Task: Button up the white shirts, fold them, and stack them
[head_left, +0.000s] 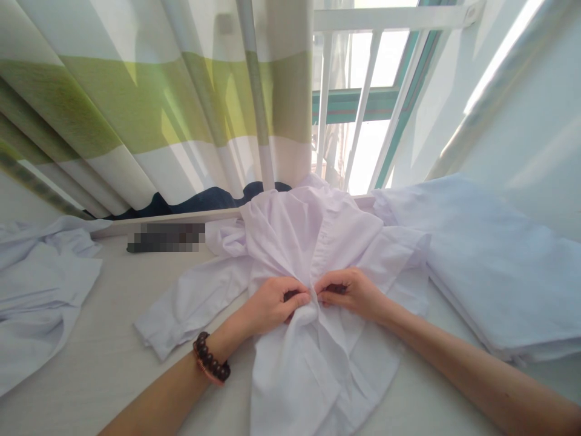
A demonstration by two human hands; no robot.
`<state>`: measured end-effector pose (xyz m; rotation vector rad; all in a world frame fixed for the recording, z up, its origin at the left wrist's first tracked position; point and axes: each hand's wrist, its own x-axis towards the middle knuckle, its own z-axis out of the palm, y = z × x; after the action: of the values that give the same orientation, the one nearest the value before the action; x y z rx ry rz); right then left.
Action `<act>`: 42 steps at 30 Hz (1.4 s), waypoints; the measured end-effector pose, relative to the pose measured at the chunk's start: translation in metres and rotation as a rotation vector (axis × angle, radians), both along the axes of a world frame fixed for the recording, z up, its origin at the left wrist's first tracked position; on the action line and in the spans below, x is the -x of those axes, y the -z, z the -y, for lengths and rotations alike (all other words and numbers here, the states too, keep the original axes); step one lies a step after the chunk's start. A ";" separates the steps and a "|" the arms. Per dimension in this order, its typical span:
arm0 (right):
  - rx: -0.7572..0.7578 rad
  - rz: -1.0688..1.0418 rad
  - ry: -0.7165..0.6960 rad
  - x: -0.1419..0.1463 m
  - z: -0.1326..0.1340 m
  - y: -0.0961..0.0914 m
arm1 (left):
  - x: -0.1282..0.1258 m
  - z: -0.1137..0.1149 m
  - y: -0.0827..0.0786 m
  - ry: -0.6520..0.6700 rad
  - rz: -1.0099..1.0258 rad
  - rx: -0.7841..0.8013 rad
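Observation:
A white button-front shirt (290, 224) lies spread in front of me, one sleeve (195, 303) stretched out to the left. My left hand (279, 303) pinches the front edge of the shirt between thumb and fingers. Close against it, my right hand (349, 293) pinches the opposite front edge. Both sets of fingertips meet at the middle of the placket, where the cloth is gathered and slightly raised. Any button between them is hidden by the fingers. Below the hands the shirt's lower part fans out in loose folds. A dark beaded bracelet (211, 357) circles my left wrist.
Folded white cloth (499, 260) is stacked at the right, and more white cloth (40, 290) lies at the left. A dark blurred object (166, 237) rests near the back edge. Behind stand a green-and-white curtain (158, 103) and white railings (363, 109) before a window.

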<state>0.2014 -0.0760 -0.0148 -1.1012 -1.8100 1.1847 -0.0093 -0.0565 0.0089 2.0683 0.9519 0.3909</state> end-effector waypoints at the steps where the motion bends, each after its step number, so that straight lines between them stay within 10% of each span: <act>1: -0.002 -0.013 0.001 0.000 0.000 0.001 | 0.000 0.000 -0.001 0.003 -0.010 -0.006; 42: -0.223 0.245 0.032 0.008 0.008 -0.001 | -0.005 0.013 0.012 -0.138 0.082 -0.423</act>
<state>0.1937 -0.0844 -0.0139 -1.1794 -2.0439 0.8332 -0.0041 -0.0691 -0.0035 2.3446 1.0329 0.8013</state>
